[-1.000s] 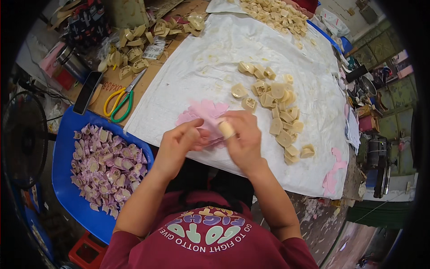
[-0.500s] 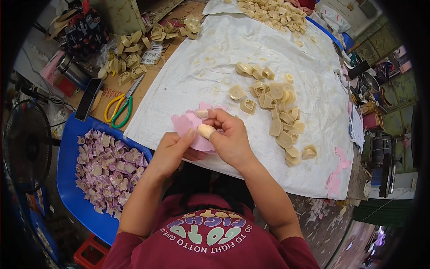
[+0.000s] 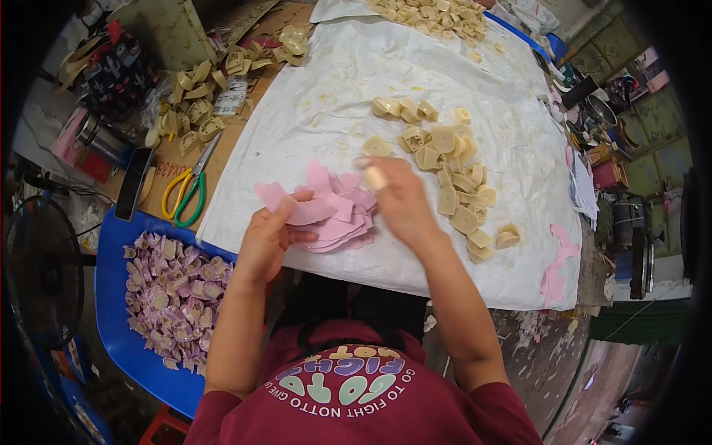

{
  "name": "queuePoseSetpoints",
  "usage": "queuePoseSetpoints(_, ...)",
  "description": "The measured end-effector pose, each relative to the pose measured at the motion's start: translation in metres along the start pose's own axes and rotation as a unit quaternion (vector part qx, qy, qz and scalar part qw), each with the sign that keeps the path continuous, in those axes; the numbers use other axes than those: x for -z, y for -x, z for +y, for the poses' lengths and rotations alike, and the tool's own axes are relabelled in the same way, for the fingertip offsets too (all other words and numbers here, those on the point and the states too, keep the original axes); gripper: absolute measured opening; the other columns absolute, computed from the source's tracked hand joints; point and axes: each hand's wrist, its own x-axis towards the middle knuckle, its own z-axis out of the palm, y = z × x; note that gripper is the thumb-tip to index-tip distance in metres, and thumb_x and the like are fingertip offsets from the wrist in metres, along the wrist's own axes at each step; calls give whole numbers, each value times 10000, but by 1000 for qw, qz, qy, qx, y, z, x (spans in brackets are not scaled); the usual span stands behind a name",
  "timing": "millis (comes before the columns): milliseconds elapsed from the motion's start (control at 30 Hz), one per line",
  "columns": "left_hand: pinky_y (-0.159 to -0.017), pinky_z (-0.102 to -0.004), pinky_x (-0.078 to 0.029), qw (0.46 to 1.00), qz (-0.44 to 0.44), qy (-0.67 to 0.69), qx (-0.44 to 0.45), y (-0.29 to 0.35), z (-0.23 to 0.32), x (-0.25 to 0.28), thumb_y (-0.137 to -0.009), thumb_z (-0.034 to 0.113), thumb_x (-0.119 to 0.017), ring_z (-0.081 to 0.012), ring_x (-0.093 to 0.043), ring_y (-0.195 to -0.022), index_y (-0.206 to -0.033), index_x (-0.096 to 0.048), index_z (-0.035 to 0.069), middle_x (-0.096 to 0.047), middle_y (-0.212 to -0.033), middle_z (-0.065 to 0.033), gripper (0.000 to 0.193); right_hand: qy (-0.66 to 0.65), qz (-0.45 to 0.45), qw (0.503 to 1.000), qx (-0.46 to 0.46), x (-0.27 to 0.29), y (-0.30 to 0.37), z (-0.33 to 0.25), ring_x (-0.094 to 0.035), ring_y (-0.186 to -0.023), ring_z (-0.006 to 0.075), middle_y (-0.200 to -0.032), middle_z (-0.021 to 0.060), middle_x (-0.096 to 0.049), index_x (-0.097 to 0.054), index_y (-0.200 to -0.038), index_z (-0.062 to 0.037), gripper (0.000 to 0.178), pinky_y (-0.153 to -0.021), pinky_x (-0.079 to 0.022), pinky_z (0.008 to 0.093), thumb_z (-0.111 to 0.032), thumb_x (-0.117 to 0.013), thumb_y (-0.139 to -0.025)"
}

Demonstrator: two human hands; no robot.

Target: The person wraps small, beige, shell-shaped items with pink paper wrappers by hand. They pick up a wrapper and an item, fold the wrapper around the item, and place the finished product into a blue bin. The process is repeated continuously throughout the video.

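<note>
My left hand [image 3: 267, 241] is closed on the edge of a pink cut-out sheet piece [image 3: 310, 212]. Under it, a fanned stack of similar pink pieces [image 3: 343, 236] lies on the white-covered table. Just right of the stack is my right hand [image 3: 404, 199], smeared by motion; a pale finger cover [image 3: 376, 179] shows on its thumb. Whether those fingers hold anything cannot be made out. Beyond and to the right of that hand, beige moulded heel-shaped pieces [image 3: 463, 219] sit in a loose cluster, one of them [image 3: 377, 145] apart near my fingertips.
A blue tub [image 3: 119, 326] of purplish wrapped pieces [image 3: 170, 300] stands at the left. Scissors [image 3: 191, 185] and a phone [image 3: 135, 184] lie on cardboard. More beige pieces [image 3: 437, 18] are heaped at the far end. Pink scraps [image 3: 558, 263] rest near the right edge.
My right hand has moved right, away from my left hand. My left hand has shifted slightly left with a pink piece, and the pink stack beneath is now more visible.
</note>
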Motion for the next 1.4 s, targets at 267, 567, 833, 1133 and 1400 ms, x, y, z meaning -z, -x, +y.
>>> queuePoseSetpoints(267,-710,-300,-589,993,82,21,-83,5,12,-6,-998,279,-502,-250,-657,-1011,-1241,-531,-60,-642,-1118,-190,419,229,-33,966,114,31,36,25,-568,-1093,334,-1120,167,-632,-603,-1164,-11,436,-905,-471,402,68,-558,-737)
queuePoseSetpoints(567,-970,-466,-500,954,7,282,-105,-10,23,-43,-981,195,-442,-376,-514,-1228,-1244,-491,-61,-527,-1285,-278,369,-232,122,959,-109,44,64,4,-583,-1068,207,-1099,93,-633,-538,-1253,-23,440,-925,-469,339,-14,-609,-819)
queuePoseSetpoints(833,-940,-498,-516,939,-41,340,-33,-14,14,-91,-1022,275,-338,-382,-547,-1179,-1445,-295,108,-451,-1381,-244,456,-123,-30,988,83,5,67,-71,-570,-1135,336,-1237,190,-563,-474,-1291,27,572,-958,-461,389,-141,-734,-810)
queuePoseSetpoints(1133,-945,-420,-503,946,-6,322,-33,1,9,-82,-1024,285,-402,-297,-584,-1108,-1428,-339,83,-513,-1312,-207,456,25,-56,982,180,18,49,-82,-625,-947,301,-1032,168,-602,-605,-1087,9,320,-789,-521,373,-20,-678,-777)
queuePoseSetpoints(1400,-965,-404,-497,953,-90,283,-52,24,16,-85,-996,245,-477,-261,-593,-1141,-1320,-461,-37,-560,-1285,-197,430,-326,-81,936,-108,43,32,-80,-664,-873,166,-1008,110,-683,-566,-1153,50,333,-725,-547,298,-50,-671,-853)
